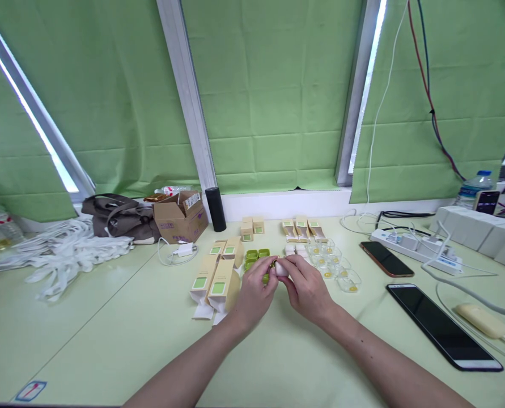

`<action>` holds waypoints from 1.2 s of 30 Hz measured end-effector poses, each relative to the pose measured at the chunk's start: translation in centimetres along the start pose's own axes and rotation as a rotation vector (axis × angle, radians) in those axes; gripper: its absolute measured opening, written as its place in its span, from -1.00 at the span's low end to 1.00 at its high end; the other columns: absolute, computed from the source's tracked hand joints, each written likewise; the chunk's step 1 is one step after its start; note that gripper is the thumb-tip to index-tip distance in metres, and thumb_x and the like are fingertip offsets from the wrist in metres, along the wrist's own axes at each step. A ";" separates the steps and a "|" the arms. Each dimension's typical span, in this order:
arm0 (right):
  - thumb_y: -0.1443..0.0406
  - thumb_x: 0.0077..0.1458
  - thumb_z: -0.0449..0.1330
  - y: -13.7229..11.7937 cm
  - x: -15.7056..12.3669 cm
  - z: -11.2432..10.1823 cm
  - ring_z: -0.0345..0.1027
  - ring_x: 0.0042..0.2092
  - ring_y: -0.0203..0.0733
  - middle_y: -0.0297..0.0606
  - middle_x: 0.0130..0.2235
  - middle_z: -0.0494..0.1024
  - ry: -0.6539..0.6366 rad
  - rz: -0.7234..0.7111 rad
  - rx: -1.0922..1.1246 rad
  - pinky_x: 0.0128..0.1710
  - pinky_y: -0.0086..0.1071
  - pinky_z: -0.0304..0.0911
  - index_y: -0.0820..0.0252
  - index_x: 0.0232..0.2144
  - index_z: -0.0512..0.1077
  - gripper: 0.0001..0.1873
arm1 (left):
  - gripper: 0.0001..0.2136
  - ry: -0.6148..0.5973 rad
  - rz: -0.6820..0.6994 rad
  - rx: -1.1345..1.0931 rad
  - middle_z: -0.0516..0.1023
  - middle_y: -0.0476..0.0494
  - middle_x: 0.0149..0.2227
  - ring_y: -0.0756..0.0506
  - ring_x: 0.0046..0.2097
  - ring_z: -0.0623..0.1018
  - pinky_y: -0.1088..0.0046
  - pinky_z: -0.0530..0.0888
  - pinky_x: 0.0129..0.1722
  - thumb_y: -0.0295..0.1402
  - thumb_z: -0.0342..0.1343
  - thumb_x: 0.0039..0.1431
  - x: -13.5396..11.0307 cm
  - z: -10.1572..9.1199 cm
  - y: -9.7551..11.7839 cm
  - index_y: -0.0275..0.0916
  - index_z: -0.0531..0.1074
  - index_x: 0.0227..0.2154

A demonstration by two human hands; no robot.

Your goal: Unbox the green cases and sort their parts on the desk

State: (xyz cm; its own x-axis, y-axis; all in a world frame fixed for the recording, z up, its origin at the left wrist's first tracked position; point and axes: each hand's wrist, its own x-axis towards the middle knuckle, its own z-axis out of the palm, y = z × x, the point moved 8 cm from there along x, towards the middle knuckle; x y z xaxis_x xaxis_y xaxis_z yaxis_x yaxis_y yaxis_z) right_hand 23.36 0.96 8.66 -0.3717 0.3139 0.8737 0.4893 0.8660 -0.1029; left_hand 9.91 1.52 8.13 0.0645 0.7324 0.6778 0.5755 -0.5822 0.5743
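In the middle of the table my left hand (252, 292) and my right hand (310, 288) meet at the fingertips. Between them is a small, rounded white piece (281, 270), which both hands pinch. A dark and olive-green bit shows at its left end by my left fingers; its kind is too small to tell. Just behind my left hand stand several small green square cups (252, 254), partly covered by that hand. Beyond my right hand are small white pieces (302, 250) and several clear plastic shells with yellow spots (326, 259).
Cream cartons with green labels (222, 277) lie left of my hands, with smaller cartons (302, 228) behind. Phones (441, 326), a power strip (416, 249) and cables lie right. A cardboard box (179, 218), black cylinder (216, 209), grey bag (122, 218) and white straps (71, 255) are left.
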 end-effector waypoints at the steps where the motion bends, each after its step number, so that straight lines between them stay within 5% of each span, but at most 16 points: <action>1: 0.41 0.38 0.08 -0.2 0.1 0.0 0.48 -0.10 0.03 0.01 -0.06 0.53 0.005 -0.005 -0.017 -0.24 -0.17 0.50 0.20 0.25 0.30 -0.58 | -0.72 -0.001 -0.005 0.008 0.65 -0.23 0.03 -0.17 0.07 0.63 0.18 0.57 0.12 -0.39 0.00 0.43 0.0 0.0 0.0 -0.20 0.53 0.06; 10: 0.36 0.40 0.07 0.6 -0.3 0.3 0.48 -0.02 0.05 0.01 0.01 0.49 0.012 0.084 0.057 -0.16 -0.14 0.51 0.13 0.26 0.29 -0.58 | -0.70 0.017 -0.012 -0.065 0.63 -0.25 0.05 -0.20 0.09 0.61 0.14 0.56 0.12 -0.30 0.00 0.46 0.0 -0.3 -0.3 -0.17 0.54 0.09; 14: 0.35 0.41 0.07 1.8 -0.8 0.1 0.46 0.07 0.04 -0.01 0.06 0.45 0.011 0.155 0.176 -0.05 -0.10 0.52 0.05 0.25 0.28 -0.59 | -0.64 -0.093 0.033 -0.163 0.53 -0.26 0.18 -0.23 0.18 0.53 0.14 0.50 0.18 -0.27 0.17 0.36 0.1 0.0 -0.6 -0.12 0.47 0.18; 20: 0.31 0.41 0.07 2.8 -1.2 0.4 0.44 0.10 0.03 -0.05 0.07 0.45 0.008 0.249 0.280 0.00 -0.11 0.49 0.05 0.18 0.35 -0.67 | -0.62 -0.111 -0.127 -0.185 0.57 -0.20 0.04 -0.17 -0.02 0.55 0.18 0.50 0.09 -0.32 0.29 0.25 0.1 0.5 -2.2 -0.11 0.49 0.12; 25: 0.22 0.43 0.05 3.2 -1.2 0.2 0.42 0.09 0.03 -0.05 0.05 0.46 0.083 0.344 0.382 -0.01 -0.10 0.48 0.07 0.10 0.39 -0.74 | -0.64 -0.085 -0.144 -0.225 0.55 -0.20 0.07 -0.17 0.06 0.54 0.22 0.49 0.08 -0.32 0.26 0.27 0.1 0.7 -2.6 -0.11 0.49 0.12; 30: 0.02 0.41 0.11 5.8 -1.6 -0.2 0.51 -0.13 -0.04 -0.12 -0.07 0.56 0.236 0.660 0.742 -0.16 -0.16 0.48 0.07 0.03 0.45 -0.66 | -0.63 -0.017 -0.226 -0.249 0.56 -0.23 0.06 -0.19 0.08 0.55 0.22 0.51 0.08 -0.30 0.28 0.25 0.2 0.1 -3.6 -0.14 0.52 0.11; 36: -0.13 0.32 0.12 7.7 -2.4 2.4 0.50 -0.23 -0.04 -0.07 -0.16 0.62 0.225 0.932 1.315 -0.33 -0.20 0.41 0.17 -0.10 0.56 -0.48 | -0.57 0.003 -0.268 -0.289 0.55 -0.26 0.12 -0.16 0.03 0.55 0.25 0.54 0.05 -0.24 0.29 0.25 -0.1 0.1 -3.8 -0.14 0.49 0.16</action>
State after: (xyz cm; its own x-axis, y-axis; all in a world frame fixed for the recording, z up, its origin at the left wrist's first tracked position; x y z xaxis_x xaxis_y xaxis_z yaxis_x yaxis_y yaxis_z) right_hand 26.06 7.80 4.66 -0.1747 0.9327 0.3156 -0.5516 0.1728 -0.8160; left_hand 7.78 3.71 5.84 -0.0595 0.8713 0.4871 0.3183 -0.4459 0.8365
